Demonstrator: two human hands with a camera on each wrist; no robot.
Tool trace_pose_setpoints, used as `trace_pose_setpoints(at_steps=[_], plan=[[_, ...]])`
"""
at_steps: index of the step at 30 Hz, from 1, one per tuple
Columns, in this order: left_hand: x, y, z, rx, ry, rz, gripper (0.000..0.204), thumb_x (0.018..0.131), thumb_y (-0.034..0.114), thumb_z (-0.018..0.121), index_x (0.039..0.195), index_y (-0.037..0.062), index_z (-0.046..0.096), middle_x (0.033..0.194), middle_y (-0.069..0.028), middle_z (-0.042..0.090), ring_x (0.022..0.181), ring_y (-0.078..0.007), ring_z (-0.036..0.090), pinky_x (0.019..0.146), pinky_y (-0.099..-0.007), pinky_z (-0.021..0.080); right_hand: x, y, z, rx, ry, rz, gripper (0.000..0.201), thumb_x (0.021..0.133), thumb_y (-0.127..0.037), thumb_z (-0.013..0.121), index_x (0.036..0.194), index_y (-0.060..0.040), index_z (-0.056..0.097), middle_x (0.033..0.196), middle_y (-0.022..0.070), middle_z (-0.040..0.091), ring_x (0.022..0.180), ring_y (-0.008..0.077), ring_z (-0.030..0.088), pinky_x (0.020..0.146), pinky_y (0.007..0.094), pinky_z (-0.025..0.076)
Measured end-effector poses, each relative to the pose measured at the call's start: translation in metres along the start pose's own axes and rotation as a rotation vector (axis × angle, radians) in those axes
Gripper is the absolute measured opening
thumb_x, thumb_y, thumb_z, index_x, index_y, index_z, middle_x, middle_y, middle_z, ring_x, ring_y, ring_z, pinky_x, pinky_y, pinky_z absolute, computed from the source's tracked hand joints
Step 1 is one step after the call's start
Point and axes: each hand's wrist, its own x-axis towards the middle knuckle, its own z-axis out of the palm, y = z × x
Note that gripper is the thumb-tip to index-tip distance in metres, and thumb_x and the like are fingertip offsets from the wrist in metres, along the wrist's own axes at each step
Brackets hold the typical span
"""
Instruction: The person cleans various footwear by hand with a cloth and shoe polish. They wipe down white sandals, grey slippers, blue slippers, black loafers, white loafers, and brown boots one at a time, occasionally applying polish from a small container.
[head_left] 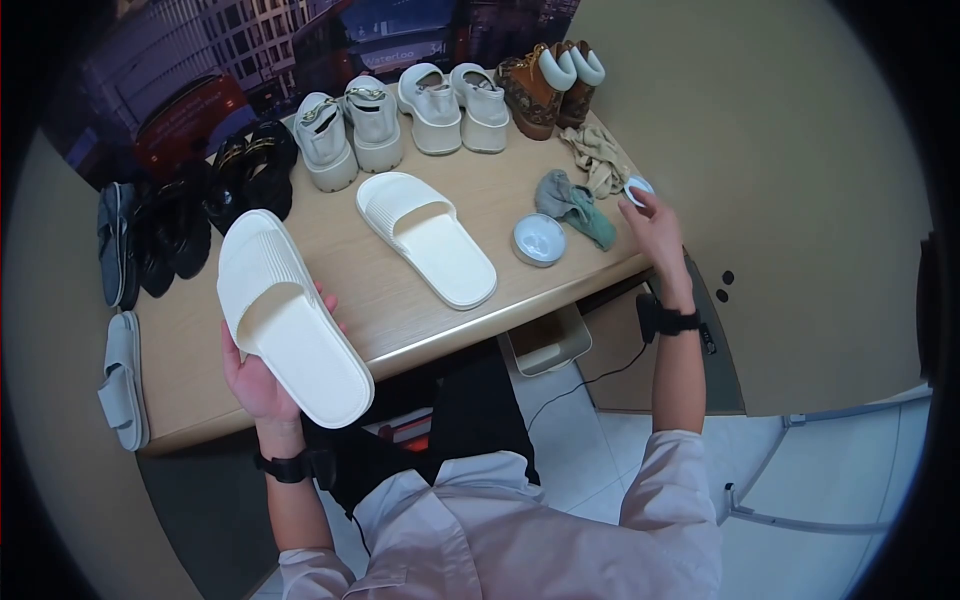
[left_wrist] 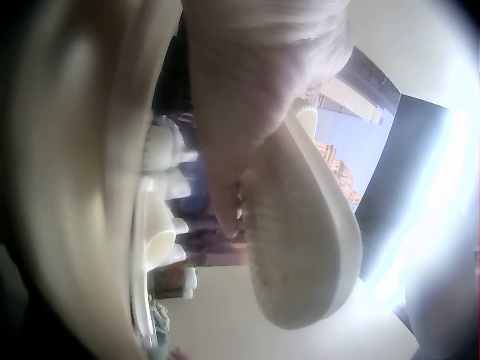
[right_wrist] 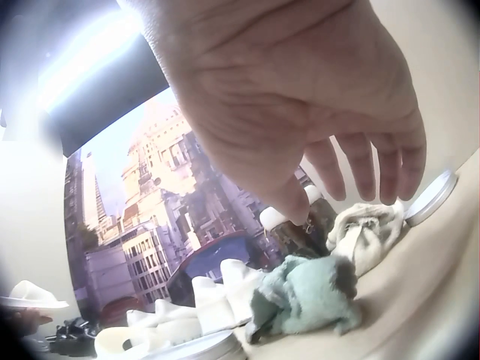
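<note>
One slipper [head_left: 305, 340] is needing steady support, left hand [head_left: 260, 385] gripping its sides; right hand [head_left: 655, 228] is hovering at a lid [right_wrist: 432, 198], fingers slightly parted.

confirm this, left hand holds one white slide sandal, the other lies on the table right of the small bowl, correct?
Only the side is wrong: the head view shows the other slide sandal on the table to the left of the small bowl; the left hand does hold one white slide sandal.
</note>
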Motion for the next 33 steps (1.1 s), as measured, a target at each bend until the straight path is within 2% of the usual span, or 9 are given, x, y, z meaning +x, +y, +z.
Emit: trace_pose_setpoints(at_steps=[4,8,11,16,22,26,29,30,33], plan=[[-0.002,0.002,-0.010,0.002,-0.046,0.010,0.092,0.111,0.073,0.031,0.175,0.0080,0.023,0.163,-0.0355,0.043,0.141,-0.0534,0.056,0.115,-0.0745,0.047,0.004,-0.019,-0.002,0.122,-0.066,-0.067,0.063,0.097,-0.037,0.083,0.148,-0.0030,0.069,0.134,0.0197,0.077,0.125,0.0274,0.073,0.103,0.0377,0.057],[-0.007,-0.002,-0.002,0.088,-0.001,0.038,0.089,0.111,0.072,0.031,0.172,0.0069,0.029,0.155,-0.0340,0.052,0.131,-0.0494,0.064,0.109,-0.0716,0.053,-0.027,-0.056,0.015,-0.149,-0.247,-0.344,0.066,0.098,-0.035,0.084,0.153,-0.0063,0.064,0.145,0.0169,0.070,0.134,0.0260,0.066,0.103,0.0388,0.056],[-0.009,-0.001,0.004,0.124,0.048,0.035,0.089,0.111,0.071,0.032,0.171,0.0060,0.031,0.153,-0.0339,0.054,0.127,-0.0481,0.067,0.106,-0.0693,0.057,-0.020,-0.043,0.028,-0.152,-0.067,-0.392,0.067,0.095,-0.037,0.086,0.149,-0.0025,0.066,0.136,0.0237,0.073,0.131,0.0377,0.068,0.112,0.0446,0.054],[-0.012,0.003,-0.004,0.144,0.025,0.044,0.089,0.111,0.072,0.031,0.171,0.0057,0.032,0.151,-0.0344,0.055,0.124,-0.0479,0.068,0.104,-0.0685,0.059,0.050,-0.033,0.001,-0.161,0.218,-0.171,0.070,0.094,-0.043,0.085,0.149,-0.0027,0.066,0.136,0.0270,0.073,0.131,0.0409,0.069,0.115,0.0454,0.052],[-0.015,-0.002,-0.001,0.129,0.042,0.038,0.088,0.111,0.072,0.030,0.171,0.0068,0.033,0.150,-0.0346,0.055,0.122,-0.0484,0.069,0.103,-0.0697,0.059,0.098,-0.043,0.029,-0.326,-0.097,-0.207,0.087,0.092,-0.041,0.085,0.163,-0.0068,0.050,0.139,0.0288,0.071,0.133,0.0431,0.067,0.114,0.0455,0.053],[-0.022,-0.002,-0.008,0.101,0.065,0.034,0.088,0.111,0.073,0.029,0.172,0.0088,0.032,0.151,-0.0353,0.054,0.124,-0.0500,0.068,0.104,-0.0716,0.057,0.138,0.005,0.062,-0.562,-0.050,-0.186,0.070,0.093,-0.024,0.075,0.159,-0.0109,0.055,0.138,0.0285,0.071,0.128,0.0461,0.068,0.110,0.0520,0.054],[-0.028,0.004,-0.014,0.105,0.054,0.034,0.088,0.111,0.073,0.028,0.173,0.0098,0.031,0.152,-0.0358,0.054,0.126,-0.0509,0.068,0.105,-0.0722,0.057,0.142,-0.002,0.053,-0.271,0.146,-0.170,0.056,0.093,-0.018,0.070,0.147,-0.0098,0.065,0.135,0.0280,0.072,0.122,0.0477,0.070,0.105,0.0506,0.057],[-0.029,0.005,-0.016,0.112,0.046,0.033,0.089,0.111,0.073,0.028,0.173,0.0100,0.031,0.152,-0.0357,0.054,0.127,-0.0510,0.067,0.106,-0.0722,0.057,0.119,-0.038,0.044,-0.150,0.275,-0.099,0.040,0.098,-0.014,0.067,0.137,-0.0053,0.070,0.130,0.0233,0.076,0.113,0.0410,0.076,0.097,0.0462,0.060],[-0.029,0.008,-0.022,0.132,0.021,0.040,0.089,0.111,0.073,0.027,0.173,0.0104,0.030,0.153,-0.0354,0.053,0.128,-0.0513,0.067,0.106,-0.0721,0.057,0.130,-0.033,0.026,0.670,0.259,-0.113,0.034,0.104,-0.009,0.062,0.136,-0.0011,0.070,0.128,0.0159,0.078,0.111,0.0283,0.078,0.094,0.0385,0.062]])
